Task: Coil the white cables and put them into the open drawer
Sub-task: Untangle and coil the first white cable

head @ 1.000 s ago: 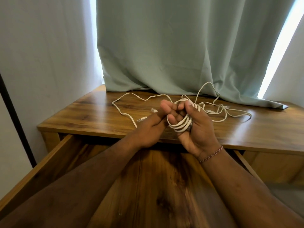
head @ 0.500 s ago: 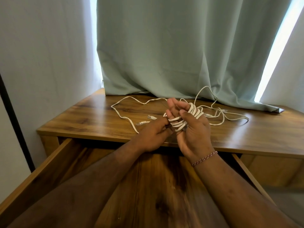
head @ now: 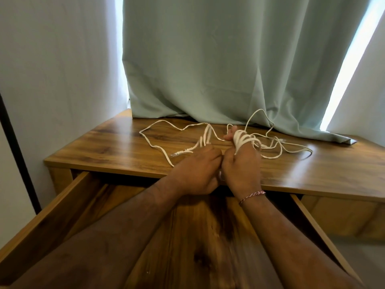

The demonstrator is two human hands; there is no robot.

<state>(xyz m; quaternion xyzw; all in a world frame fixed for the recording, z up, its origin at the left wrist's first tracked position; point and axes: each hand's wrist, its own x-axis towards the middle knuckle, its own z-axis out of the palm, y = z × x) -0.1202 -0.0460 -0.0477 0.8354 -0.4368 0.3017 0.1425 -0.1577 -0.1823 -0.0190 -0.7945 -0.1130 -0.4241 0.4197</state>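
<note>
While right hand (head: 241, 163) holds coiled cable (head: 239, 140) | left hand (head: 198, 172) grips blurred strand | fingertips hidden

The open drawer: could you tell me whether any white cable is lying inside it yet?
No, the open drawer shows only its wooden bottom; the white cable is wound round the right hand above the desk top.

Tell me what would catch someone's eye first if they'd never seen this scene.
First the two hands at the middle: the right hand has white cable wound round its fingers, and the left hand grips a strand beside it. Loose cable sprawls over the wooden tabletop behind them, in front of a pale green curtain. Below the arms, the open drawer fills the foreground.
</note>
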